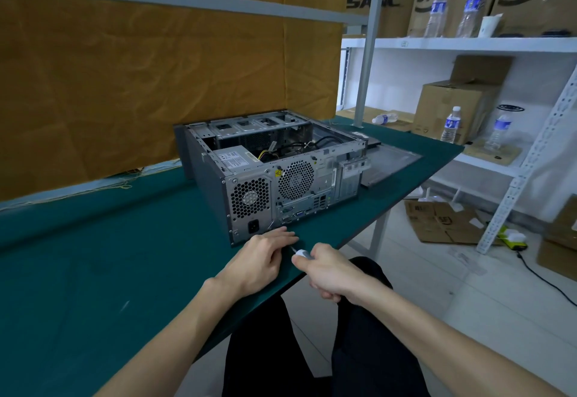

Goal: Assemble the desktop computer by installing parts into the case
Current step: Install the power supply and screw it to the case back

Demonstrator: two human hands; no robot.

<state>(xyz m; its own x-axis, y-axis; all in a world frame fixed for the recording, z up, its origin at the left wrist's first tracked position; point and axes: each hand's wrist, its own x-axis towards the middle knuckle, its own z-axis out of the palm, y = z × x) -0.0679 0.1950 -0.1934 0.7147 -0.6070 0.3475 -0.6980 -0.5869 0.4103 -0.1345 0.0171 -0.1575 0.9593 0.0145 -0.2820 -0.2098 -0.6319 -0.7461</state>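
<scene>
1 open computer case [281, 175], 2 hands: right hand [331, 273] grips 1 screwdriver [300, 253].

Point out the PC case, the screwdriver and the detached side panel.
PC case [249, 200]: head view, on the power supply fan grille at its rear.
screwdriver [301, 253]: head view, on the white collar ahead of the right hand's grip.
side panel [393, 159]: head view, on its flat grey face, right of the case.
</scene>
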